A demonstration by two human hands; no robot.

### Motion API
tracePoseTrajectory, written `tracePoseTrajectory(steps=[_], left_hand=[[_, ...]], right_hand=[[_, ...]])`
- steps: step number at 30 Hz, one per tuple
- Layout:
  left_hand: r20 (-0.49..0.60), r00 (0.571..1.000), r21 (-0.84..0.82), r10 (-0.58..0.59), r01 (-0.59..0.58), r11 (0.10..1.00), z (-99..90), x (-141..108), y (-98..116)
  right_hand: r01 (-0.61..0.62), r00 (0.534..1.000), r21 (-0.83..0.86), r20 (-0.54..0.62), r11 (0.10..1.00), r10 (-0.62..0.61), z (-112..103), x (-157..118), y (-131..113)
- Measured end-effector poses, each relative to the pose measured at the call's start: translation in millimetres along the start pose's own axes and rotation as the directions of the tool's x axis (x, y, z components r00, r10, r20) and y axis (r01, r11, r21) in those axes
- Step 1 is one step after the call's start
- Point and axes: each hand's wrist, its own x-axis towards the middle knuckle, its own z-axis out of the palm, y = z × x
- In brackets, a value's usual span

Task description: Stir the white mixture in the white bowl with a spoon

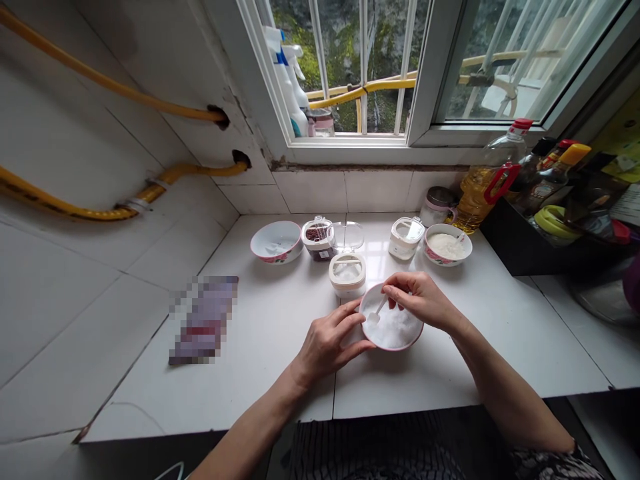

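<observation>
A pink-rimmed bowl (400, 333) of white granules stands near the counter's front edge. My left hand (333, 337) grips its left side, fingers on the rim and thumb low against the wall. Over the bowl's right side, my right hand (415, 299) pinches the handle of a small white spoon (379, 311), whose tip rests in the granules. Just behind the bowl is an open white jar (348, 285) with its clear lid (347, 236) raised. Some white contents show inside the jar.
Behind stand a flowered bowl (277, 255), a jar of dark red bits (320, 249), a closed jar (404, 247) and a bowl of pale powder (447, 248). An oil bottle (473, 190) and black box (515, 243) are at right; a blurred packet (206, 320) lies left.
</observation>
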Motion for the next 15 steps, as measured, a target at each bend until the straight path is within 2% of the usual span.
tracePoseTrajectory(steps=[6, 15], left_hand=[[-0.008, 1.0, 0.019, 0.007, -0.006, 1.0, -0.9, 1.0, 0.9], [-0.006, 1.0, 0.018, 0.002, -0.002, 1.0, -0.6, 0.6, 1.0]], right_hand=[[-0.018, 0.998, 0.083, -0.054, 0.996, 0.022, -11.2, 6.3, 7.3], [-0.077, 0.99, 0.141, -0.104, 0.987, 0.092, -10.6, 10.4, 9.1]])
